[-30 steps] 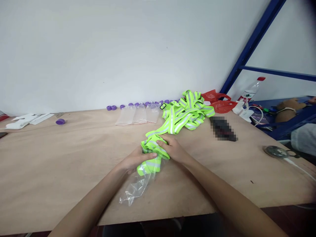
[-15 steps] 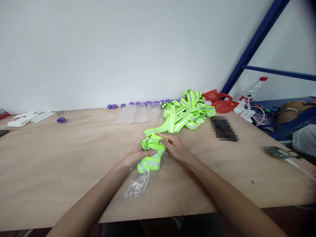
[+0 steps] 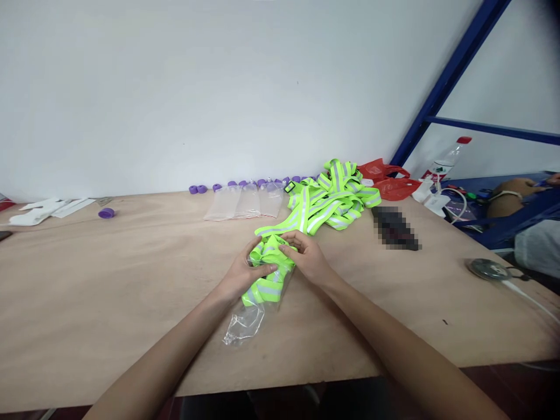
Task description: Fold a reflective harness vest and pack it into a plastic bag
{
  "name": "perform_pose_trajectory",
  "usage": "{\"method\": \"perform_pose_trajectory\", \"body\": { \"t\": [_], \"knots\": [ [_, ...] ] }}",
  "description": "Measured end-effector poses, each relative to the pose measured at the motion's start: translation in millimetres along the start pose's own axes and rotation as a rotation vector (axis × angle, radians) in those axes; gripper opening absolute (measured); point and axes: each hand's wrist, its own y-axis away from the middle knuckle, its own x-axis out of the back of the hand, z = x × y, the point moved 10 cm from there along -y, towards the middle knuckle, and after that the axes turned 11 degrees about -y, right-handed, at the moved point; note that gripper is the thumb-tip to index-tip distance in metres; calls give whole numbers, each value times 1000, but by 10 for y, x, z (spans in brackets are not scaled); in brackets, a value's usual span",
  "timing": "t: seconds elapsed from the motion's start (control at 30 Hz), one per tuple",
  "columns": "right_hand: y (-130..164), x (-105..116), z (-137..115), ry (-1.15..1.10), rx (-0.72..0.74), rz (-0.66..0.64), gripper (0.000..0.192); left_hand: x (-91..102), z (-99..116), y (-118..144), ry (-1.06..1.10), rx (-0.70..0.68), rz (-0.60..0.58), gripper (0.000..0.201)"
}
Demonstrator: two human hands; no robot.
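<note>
A folded bundle of neon-yellow reflective strap [image 3: 266,290] with silver stripes lies partly inside a clear plastic bag [image 3: 245,326], whose loose end spreads toward me on the table. My left hand [image 3: 242,273] is closed around the bundle's left side, thumb across the front. At the upper right of the bundle, my right hand [image 3: 310,256] pinches the strap between thumb and fingers. Just beyond my hands, a larger tangled pile of the same strap [image 3: 326,204] rests on the table, with a black buckle [image 3: 289,186] at its left edge.
Flat clear bags [image 3: 245,202] lie left of the pile, before a row of purple caps [image 3: 198,189]. Red plastic bags [image 3: 394,188], a bottle [image 3: 448,160] and a blue metal frame [image 3: 437,99] stand right. White pieces [image 3: 39,211] lie far left. Another person's arm [image 3: 507,198] shows at right.
My right hand's fingers have curled more over the top of the strap. My left index finger has risen along the bundle's upper left edge. The bundle stays in place.
</note>
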Motion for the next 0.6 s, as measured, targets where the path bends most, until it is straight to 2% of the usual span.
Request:
{"method": "perform_pose_trajectory", "body": {
  "t": [0.23, 0.47, 0.6],
  "knots": [
    [10, -114, 13, 79, 61, -76, 17, -33, -4, 1, -34, 0, -34, 95],
    [13, -177, 99, -8, -27, -146, 23, -55, 23, 36, -72, 33, -69, 98],
    [29, -202, 120, -23, -59, -155, 26, -70, 73, 51, -131, 7, -73, 95]
  ]
}}
